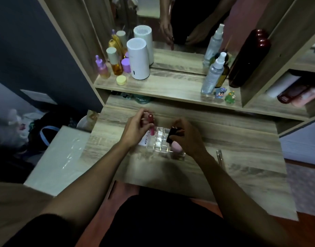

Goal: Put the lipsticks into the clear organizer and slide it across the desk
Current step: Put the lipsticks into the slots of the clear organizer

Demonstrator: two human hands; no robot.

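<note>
With your left hand pinching the red lipstick and your right hand gripping the dark lipstick, lower each upright into the organizer cell just beneath.

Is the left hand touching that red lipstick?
Touching. The head view shows the left hand with its fingers wrapped around the red lipstick, held upright beside the clear organizer.

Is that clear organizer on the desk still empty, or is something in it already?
Mostly empty: the clear organizer shows bare compartments, with a pink egg-shaped sponge at its near right corner. Both lipsticks are still held above it.
</note>
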